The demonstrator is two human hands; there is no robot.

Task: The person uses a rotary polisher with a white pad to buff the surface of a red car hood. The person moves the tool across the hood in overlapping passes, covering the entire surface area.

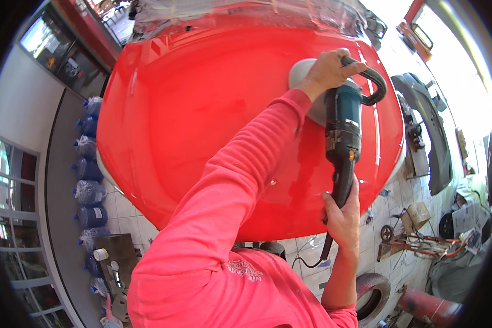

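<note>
A dark green and black electric polisher (pixel 344 117) lies over the right side of a glossy red car hood (pixel 202 109). Its round whitish pad (pixel 299 72) rests against the paint, partly hidden by my left hand and the tool's body. My left hand (pixel 328 70), at the end of an arm reaching across the hood, is closed at the black loop handle (pixel 378 82) by the head. Lower down, my right hand (pixel 344 221) wraps round the rear grip. A dark power cord (pixel 326 246) hangs from that end.
Masking film (pixel 246 15) covers the car beyond the hood. Several blue water jugs (pixel 91 192) line the left wall, beside a small dark table (pixel 120 257). On the right are a dark bumper (pixel 434 136), a tire (pixel 373 295), a red cylinder (pixel 429 307) and an orange-framed cart (pixel 432 246).
</note>
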